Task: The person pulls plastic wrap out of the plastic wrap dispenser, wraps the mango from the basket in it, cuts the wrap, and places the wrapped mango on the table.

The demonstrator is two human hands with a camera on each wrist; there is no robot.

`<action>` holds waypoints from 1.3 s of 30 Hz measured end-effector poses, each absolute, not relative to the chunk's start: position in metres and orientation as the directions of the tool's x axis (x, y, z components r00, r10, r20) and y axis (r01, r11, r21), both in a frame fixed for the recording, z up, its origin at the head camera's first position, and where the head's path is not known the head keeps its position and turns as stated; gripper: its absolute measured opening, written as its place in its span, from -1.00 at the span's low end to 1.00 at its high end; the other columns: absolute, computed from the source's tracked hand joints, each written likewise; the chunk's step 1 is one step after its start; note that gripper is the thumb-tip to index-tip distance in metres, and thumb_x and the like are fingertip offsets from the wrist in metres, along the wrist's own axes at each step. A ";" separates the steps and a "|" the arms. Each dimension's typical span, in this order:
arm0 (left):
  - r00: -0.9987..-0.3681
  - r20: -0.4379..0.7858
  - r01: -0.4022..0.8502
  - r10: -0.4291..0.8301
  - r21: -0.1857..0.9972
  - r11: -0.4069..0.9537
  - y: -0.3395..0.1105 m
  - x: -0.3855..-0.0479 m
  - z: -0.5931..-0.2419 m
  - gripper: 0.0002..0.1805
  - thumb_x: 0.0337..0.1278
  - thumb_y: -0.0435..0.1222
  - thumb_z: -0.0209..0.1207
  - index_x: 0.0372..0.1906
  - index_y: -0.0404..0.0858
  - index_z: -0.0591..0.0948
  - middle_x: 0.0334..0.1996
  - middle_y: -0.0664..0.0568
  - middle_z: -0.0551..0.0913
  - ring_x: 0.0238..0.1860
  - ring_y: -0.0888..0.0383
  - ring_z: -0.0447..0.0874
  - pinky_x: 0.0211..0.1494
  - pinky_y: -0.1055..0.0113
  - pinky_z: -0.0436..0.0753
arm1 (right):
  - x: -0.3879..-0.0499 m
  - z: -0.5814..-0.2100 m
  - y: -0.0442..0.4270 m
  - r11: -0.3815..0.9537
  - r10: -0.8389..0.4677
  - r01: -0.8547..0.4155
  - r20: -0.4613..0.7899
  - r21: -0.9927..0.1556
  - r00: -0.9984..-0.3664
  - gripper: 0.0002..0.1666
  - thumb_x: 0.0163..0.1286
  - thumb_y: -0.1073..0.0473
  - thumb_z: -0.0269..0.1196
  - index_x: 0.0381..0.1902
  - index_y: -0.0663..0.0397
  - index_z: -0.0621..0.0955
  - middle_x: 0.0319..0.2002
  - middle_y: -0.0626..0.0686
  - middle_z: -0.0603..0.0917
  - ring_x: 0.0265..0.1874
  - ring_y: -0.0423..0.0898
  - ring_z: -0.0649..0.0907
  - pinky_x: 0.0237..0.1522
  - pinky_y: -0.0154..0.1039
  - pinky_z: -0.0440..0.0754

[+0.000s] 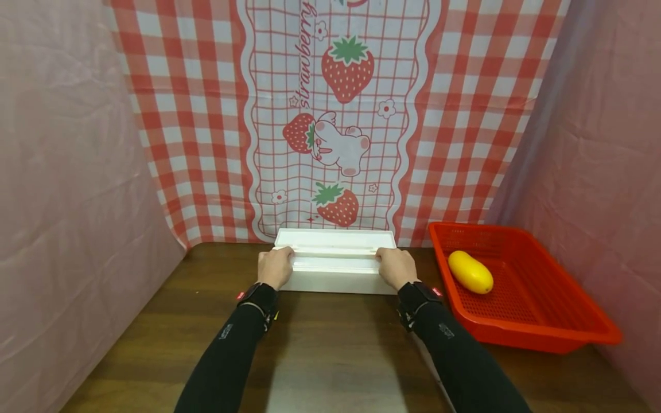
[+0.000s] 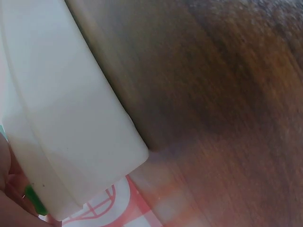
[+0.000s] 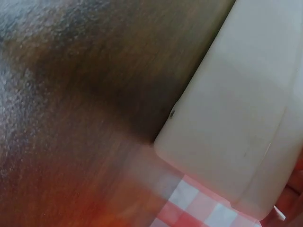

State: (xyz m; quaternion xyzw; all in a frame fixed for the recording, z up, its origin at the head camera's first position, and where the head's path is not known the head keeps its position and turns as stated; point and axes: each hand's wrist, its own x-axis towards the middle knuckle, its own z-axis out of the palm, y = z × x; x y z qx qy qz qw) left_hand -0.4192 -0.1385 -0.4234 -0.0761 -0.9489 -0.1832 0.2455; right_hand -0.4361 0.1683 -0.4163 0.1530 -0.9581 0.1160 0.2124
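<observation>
Basically, the white box is gripped at both ends at the back of the bench, the left hand and right hand curled round it, probably so it's kept steady, while a yellow oblong is penned in by the red basket

the head view is softly, evenly lit, with a pale sheen on the tabletop between darker bands. both wrist views are dimmer and blurry, with grainy upper-corner glare and shadow beside the white box.
</observation>
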 end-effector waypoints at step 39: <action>-0.872 0.488 0.268 0.032 0.422 0.866 -0.143 -0.424 -0.418 -0.87 0.31 -0.40 0.16 -0.21 -0.30 0.71 -0.18 -0.16 0.78 -0.06 -0.20 0.72 0.12 -0.19 0.49 | -0.433 -0.407 0.168 0.898 -0.150 -0.299 0.413 -0.324 -0.898 -0.77 0.30 0.37 0.20 -0.17 0.19 0.75 -0.21 0.21 0.76 -0.36 0.14 0.70 -0.34 0.12 0.66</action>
